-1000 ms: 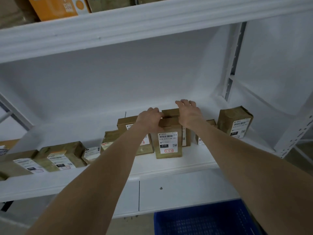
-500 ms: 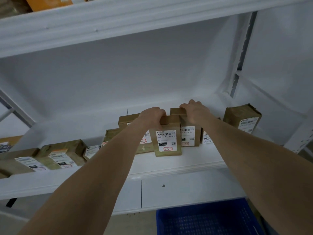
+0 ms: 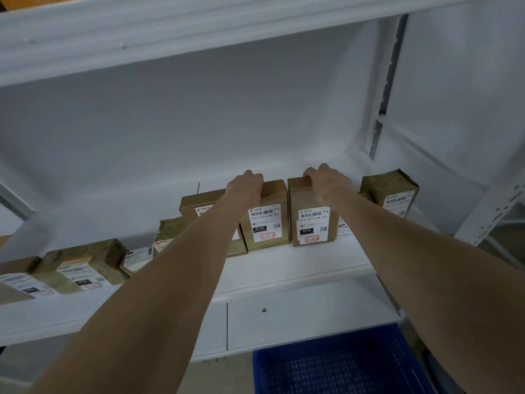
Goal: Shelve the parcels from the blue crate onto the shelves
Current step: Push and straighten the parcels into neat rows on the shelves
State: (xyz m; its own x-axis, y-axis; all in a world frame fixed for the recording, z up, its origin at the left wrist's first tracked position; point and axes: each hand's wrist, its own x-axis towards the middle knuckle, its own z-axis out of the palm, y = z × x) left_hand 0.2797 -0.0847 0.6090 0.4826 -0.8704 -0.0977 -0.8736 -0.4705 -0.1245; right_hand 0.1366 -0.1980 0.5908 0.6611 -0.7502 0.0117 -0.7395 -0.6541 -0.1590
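Two small brown parcels stand upright side by side on the white shelf point(image 3: 298, 265), white labels facing me. My left hand point(image 3: 246, 185) grips the top of the left parcel point(image 3: 267, 223). My right hand point(image 3: 326, 183) grips the top of the right parcel point(image 3: 311, 223). A narrow gap separates the two parcels. The blue crate point(image 3: 341, 362) sits on the floor below the shelf at the lower right, and what I see of its inside is bare mesh.
More parcels line the shelf: one behind my left arm point(image 3: 199, 203), several lying at the left point(image 3: 82, 265), one at the right point(image 3: 395, 191). An upper shelf board point(image 3: 170, 32) overhangs. A shelf upright point(image 3: 494, 211) stands at the right.
The right parcel, earlier tucked behind the left one, has slid right and forward under my right hand; it now stands beside the left parcel with its label in full view.
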